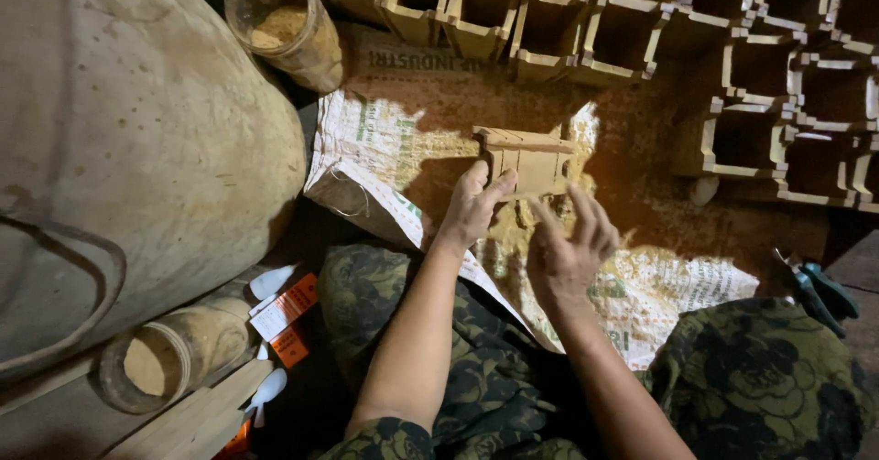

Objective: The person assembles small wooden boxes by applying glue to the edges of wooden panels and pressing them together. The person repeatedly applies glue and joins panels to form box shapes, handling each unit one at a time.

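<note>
We look down past our knees, in dark flowered cloth, at a woven sack (385, 140) spread flat on the floor and dusted with sawdust. In the middle of it stands a small wooden box (529, 160), open at the top, its top slat running across and its side walls upright. Our left hand (473, 205) rests against the box's near left corner, thumb raised along the front wall and fingers curled loosely, touching it rather than gripping it. Our right hand (569, 249) hovers just beside the box at its near right, fingers spread wide and bent, holding nothing; we cannot tell whether its fingertips touch the wood. Along the far edge of the sack and down the right side sits a row of like boxes (641, 30), packed wall to wall, all open and pale at the rims. At upper left a clear jar (282, 22) holds sawdust. A big pale sack (128, 149) fills the left side. Below it a second jar (169, 355) lies tipped on a plank, with white plastic spoons (270, 281) and orange packets (291, 318) just beside it. At far right, well apart from the hands, lie green-handled pliers (819, 291).
</note>
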